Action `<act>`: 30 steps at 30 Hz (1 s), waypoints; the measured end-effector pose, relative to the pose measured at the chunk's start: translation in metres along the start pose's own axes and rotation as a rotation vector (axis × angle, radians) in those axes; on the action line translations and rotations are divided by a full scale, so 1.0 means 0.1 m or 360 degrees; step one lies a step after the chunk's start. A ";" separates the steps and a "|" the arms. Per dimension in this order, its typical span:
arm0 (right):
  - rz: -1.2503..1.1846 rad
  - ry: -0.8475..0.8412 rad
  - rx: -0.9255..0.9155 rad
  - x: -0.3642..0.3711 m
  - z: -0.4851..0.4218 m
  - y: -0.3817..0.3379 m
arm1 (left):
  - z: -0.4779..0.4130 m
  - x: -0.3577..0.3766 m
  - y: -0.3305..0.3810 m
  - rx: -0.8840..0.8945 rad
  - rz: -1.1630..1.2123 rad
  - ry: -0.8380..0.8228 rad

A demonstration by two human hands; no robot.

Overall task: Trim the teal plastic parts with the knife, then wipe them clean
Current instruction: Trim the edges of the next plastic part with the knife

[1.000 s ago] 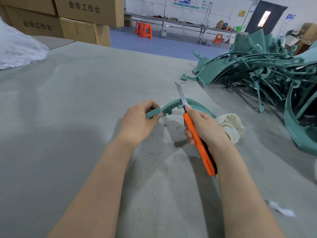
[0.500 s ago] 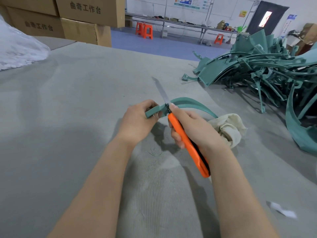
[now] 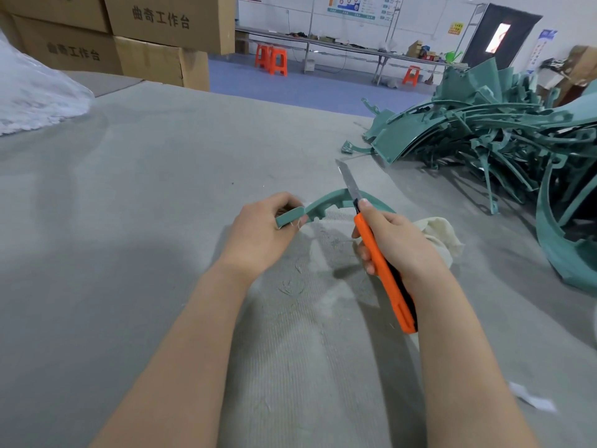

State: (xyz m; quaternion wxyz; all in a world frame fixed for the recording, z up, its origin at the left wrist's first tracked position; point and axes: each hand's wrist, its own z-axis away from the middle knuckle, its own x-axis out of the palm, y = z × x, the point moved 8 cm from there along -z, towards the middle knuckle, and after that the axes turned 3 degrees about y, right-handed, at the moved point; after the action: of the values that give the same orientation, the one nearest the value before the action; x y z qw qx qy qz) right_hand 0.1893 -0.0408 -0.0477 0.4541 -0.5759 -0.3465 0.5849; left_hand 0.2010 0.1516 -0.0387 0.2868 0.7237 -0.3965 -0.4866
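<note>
While the left hand (image 3: 258, 234) clamps its curled fingers round the flat near end of a curved teal part (image 3: 326, 203), the right hand (image 3: 399, 245) is wrapped round the orange handle of the knife (image 3: 382, 273), with a fingertip set up near the root of the blade (image 3: 349, 181). The blade crosses the top edge of the arc and points up and away from the body. That looks like a scraping stroke along the rim, with the steel aimed clear of the holding fingers.

The part spans the gap between the two hands, and its far end passes out of sight behind the right hand. It seems to be lifted a little off the counter (image 3: 145, 189), judging by the shadow below it, probably so the edge can be turned to meet the blade. Gripping it at one end leaves the rest of the rim free to work along.

Thin teal shavings (image 3: 290, 287) lie on the counter under the hands, so trimming is likely under way. A pale cloth (image 3: 444, 234) sits bunched just behind the right hand, within easy reach for wiping, which has not yet begun on this piece. The pile of teal parts (image 3: 484, 137) is heaped well apart at the far right of the counter. Whether those are trimmed or waiting, I cannot tell.
</note>
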 end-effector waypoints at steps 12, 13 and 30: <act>0.0058 -0.0116 -0.0026 0.04 0.03 -0.03 | 0.01 0.00 0.00 0.0006 -0.0032 -0.0006; 0.0062 -0.0126 -0.0032 0.04 0.02 -0.03 | 0.01 0.00 0.00 0.0003 -0.0032 -0.0007; -0.0063 -0.0224 -0.0174 0.22 0.14 -0.22 | -0.01 0.02 0.02 0.0060 -0.0048 0.0009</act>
State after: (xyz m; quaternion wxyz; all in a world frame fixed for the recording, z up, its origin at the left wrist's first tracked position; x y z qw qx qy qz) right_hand 0.1804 -0.0115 -0.0342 0.4079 -0.5504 -0.4202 0.5951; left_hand 0.2017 0.1492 -0.0379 0.2669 0.7363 -0.3936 -0.4813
